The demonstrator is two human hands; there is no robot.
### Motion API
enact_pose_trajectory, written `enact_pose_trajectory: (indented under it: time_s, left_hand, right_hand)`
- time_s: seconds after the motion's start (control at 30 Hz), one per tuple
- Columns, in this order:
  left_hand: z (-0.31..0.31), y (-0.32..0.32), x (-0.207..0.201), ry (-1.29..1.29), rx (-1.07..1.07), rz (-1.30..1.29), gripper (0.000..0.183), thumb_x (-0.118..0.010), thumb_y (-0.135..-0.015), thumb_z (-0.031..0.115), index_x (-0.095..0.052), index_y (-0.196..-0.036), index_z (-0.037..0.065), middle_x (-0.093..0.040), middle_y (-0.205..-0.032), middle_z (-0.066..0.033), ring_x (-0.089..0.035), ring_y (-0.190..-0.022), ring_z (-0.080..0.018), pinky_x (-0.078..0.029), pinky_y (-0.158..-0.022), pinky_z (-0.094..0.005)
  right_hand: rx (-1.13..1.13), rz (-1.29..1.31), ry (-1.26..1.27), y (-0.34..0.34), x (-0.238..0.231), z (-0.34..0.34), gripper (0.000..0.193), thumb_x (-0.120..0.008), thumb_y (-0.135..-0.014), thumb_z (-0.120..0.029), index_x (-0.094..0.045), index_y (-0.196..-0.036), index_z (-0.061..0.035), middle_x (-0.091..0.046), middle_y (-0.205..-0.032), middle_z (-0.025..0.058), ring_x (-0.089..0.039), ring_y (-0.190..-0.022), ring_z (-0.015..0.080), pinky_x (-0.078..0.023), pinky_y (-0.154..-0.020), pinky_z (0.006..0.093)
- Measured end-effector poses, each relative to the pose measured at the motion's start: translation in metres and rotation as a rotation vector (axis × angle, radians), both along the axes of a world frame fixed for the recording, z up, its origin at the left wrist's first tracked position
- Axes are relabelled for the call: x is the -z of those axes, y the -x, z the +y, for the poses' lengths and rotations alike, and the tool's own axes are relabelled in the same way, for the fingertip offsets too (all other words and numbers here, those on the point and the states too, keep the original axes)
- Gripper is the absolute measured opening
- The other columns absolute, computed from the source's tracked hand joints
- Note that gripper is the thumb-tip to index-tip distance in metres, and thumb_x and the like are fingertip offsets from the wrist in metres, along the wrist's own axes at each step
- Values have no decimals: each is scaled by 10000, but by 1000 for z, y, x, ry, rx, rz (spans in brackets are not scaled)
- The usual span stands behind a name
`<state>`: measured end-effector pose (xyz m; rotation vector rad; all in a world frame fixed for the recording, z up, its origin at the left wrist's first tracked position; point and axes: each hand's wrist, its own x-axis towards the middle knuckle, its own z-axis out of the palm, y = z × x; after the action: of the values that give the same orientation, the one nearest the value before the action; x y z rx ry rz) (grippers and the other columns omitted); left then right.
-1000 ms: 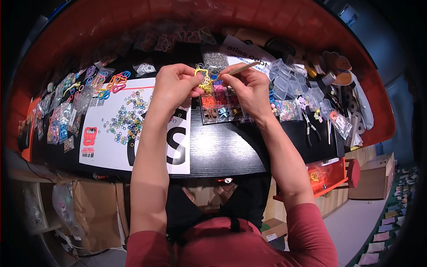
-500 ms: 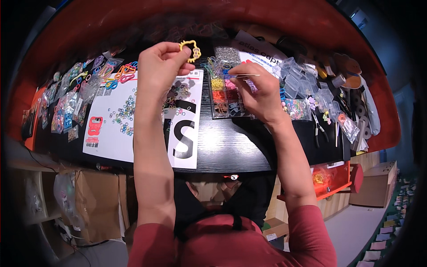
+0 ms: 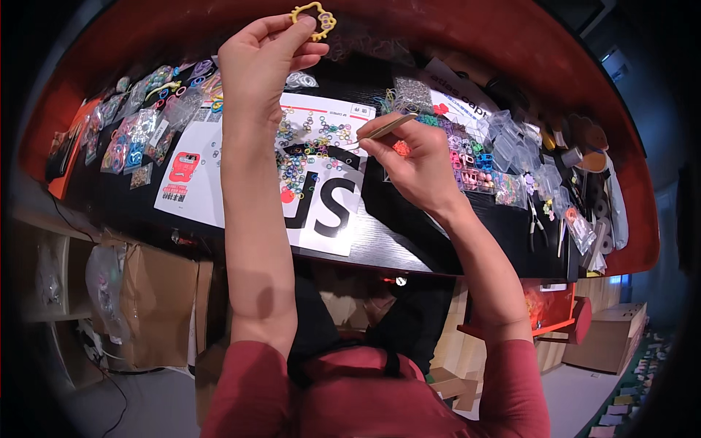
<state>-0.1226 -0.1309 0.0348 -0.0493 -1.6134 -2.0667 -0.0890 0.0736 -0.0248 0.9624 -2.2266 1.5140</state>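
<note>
My left hand (image 3: 264, 69) is raised over the back of the table. Thumb and fingers pinch a yellow cat-head-shaped outline charm (image 3: 326, 22) with a small bow on it. Lower and to the right, my right hand (image 3: 418, 166) grips gold-coloured tweezers (image 3: 391, 125), their tips pointing left above a white printed sheet (image 3: 186, 201). Many small coloured rings (image 3: 293, 171) lie scattered on that sheet, some hidden behind my left forearm. A compartment box (image 3: 461, 150) of colourful small pieces sits behind my right hand, which covers part of it.
Clear bags of colourful pieces (image 3: 131, 150) crowd the left side of the dark table. Small clear boxes (image 3: 504, 133), black-handled pliers (image 3: 538, 226) and a thread spool (image 3: 572, 157) lie at the right. Below the table's right end, an orange-red drawer (image 3: 555, 314) stands pulled out.
My left hand has risen away from me with the yellow charm. My right hand has moved from over the compartment box toward the rings on the sheet. The view has also shifted.
</note>
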Motion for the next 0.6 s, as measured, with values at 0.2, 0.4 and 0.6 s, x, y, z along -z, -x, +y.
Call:
enact_pose_trajectory:
  time_s: [0.2, 0.4, 0.6]
  left_hand:
    - [-15, -8, 18, 85, 21, -99, 306, -764, -875, 143, -665, -1078, -63, -717, -902, -108, -717, -746, -143, -567, -649, -197]
    - [-21, 4, 47, 1, -39, -108, 273, -749, -878, 115, -659, -1062, -65, -715, -881, -113, -717, -736, -150, -573, -646, -215]
    - [-23, 7, 55, -14, -17, -127, 265, -754, -875, 123, -665, -1041, -64, -716, -875, -109, -717, -726, -150, -572, -640, -214]
  right_hand:
    - [-40, -36, -90, 4, 7, -24, 96, -722, -840, -38, -697, -919, 10, -718, -789, 137, -707, -699, 175, -547, -625, 302]
    - [-11, -136, -133, 5, 16, -34, 107, -737, -839, -67, -708, -916, 1, -718, -766, 131, -694, -634, 165, -535, -591, 297]
    - [39, -106, -176, 7, 22, -37, 103, -739, -837, -80, -713, -911, -13, -716, -768, 137, -701, -645, 183, -528, -580, 298]
